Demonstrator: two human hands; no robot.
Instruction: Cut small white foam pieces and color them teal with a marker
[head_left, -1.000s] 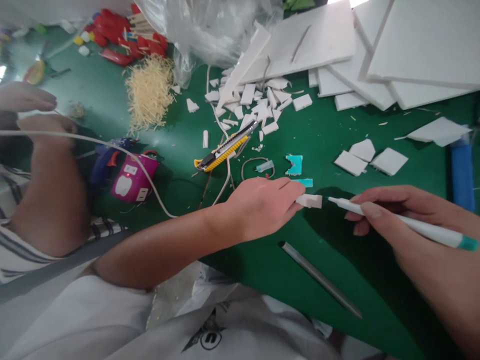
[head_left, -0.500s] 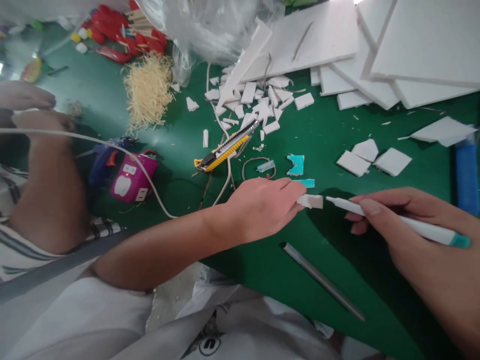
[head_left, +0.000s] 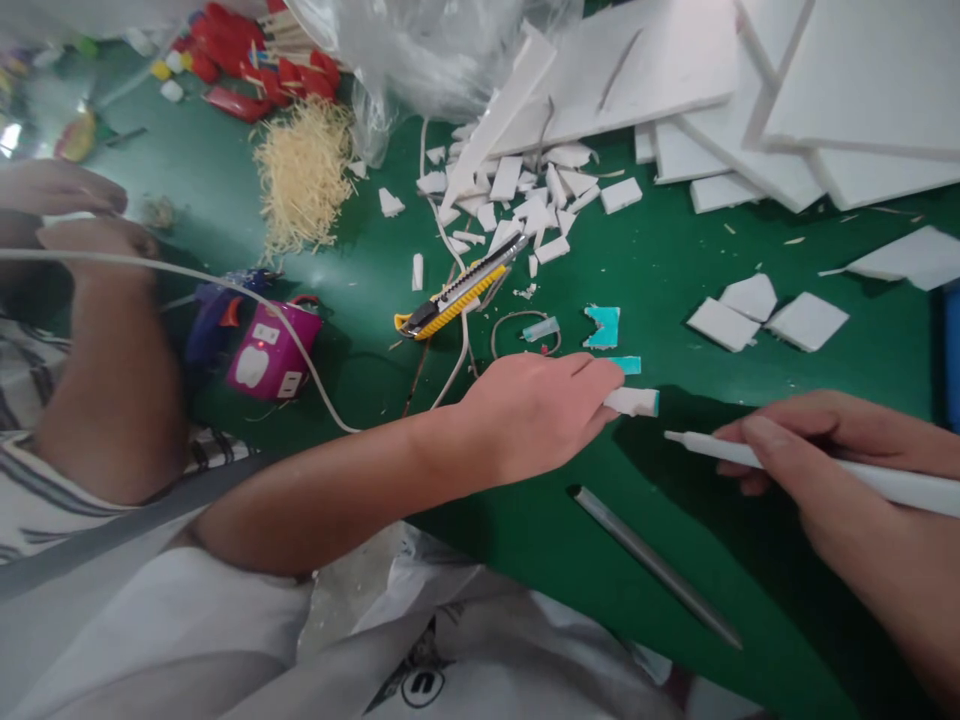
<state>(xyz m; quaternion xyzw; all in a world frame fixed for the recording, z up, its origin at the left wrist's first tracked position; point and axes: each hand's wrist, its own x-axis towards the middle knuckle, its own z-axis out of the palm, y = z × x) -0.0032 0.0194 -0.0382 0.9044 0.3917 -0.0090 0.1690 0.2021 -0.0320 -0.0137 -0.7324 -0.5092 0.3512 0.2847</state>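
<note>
Pinched in the fingers of my left hand (head_left: 540, 410) is a small white foam piece (head_left: 632, 402), whose right end face shows teal. My right hand (head_left: 810, 450) is closed round a white marker pen (head_left: 720, 447); its tip points left and sits apart from the foam, a little below and to the right. Just beyond my left fingers lie a teal strip (head_left: 628, 365) and a notched teal piece (head_left: 602, 326). A grey metal tube (head_left: 656, 565) rests on the green table below my hands.
A yellow utility knife (head_left: 457, 295) lies beside white foam scraps (head_left: 525, 200). Foam sheets (head_left: 862, 80) are stacked at the back right; three foam pieces (head_left: 724, 324) lie nearer. A cable crosses by a magenta power adapter (head_left: 274, 350). At left are a co-worker's hands (head_left: 90, 215).
My right hand has drawn the marker down and away from the foam piece. The foam's end now shows teal. My left hand keeps its grip; the whole view has shifted slightly.
</note>
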